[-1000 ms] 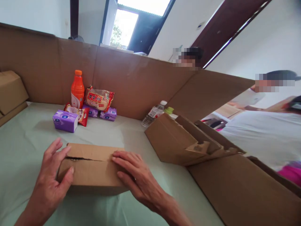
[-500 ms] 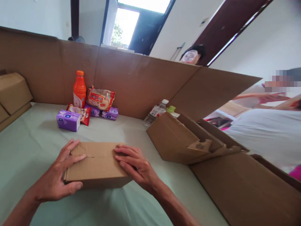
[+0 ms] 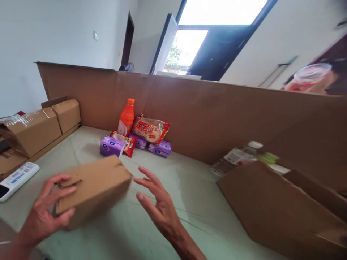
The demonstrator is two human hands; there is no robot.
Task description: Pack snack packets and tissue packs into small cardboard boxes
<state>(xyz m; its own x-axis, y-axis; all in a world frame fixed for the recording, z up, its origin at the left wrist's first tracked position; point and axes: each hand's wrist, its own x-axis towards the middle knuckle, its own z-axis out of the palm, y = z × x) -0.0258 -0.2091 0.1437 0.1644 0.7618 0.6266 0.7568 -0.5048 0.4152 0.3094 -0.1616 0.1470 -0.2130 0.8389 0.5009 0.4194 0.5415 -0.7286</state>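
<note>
A closed brown cardboard box [image 3: 100, 177] is tilted over the pale green tabletop, its right end higher than its left. My left hand [image 3: 48, 206] grips the box's left end, fingers on the top and thumb along the near side. Just off the right end, my right hand [image 3: 157, 198] is apart from the box, its fingers spread and holding nothing. Behind the box lie a purple tissue pack [image 3: 111, 146] and a red snack packet [image 3: 127, 144]. An orange bottle [image 3: 127, 117] stands there beside a bag of bread-like snacks [image 3: 150, 129].
A cardboard wall [image 3: 189, 115] runs along the back. At the left are taped cardboard boxes [image 3: 40, 126] and a white device [image 3: 20, 178] with a label. An open carton [image 3: 260, 202] stands at the right, with a clear bottle [image 3: 235, 159] behind it.
My right hand has come off the box and opened. The box has moved left and tilted in my left hand. The view has swung left, showing the white device.
</note>
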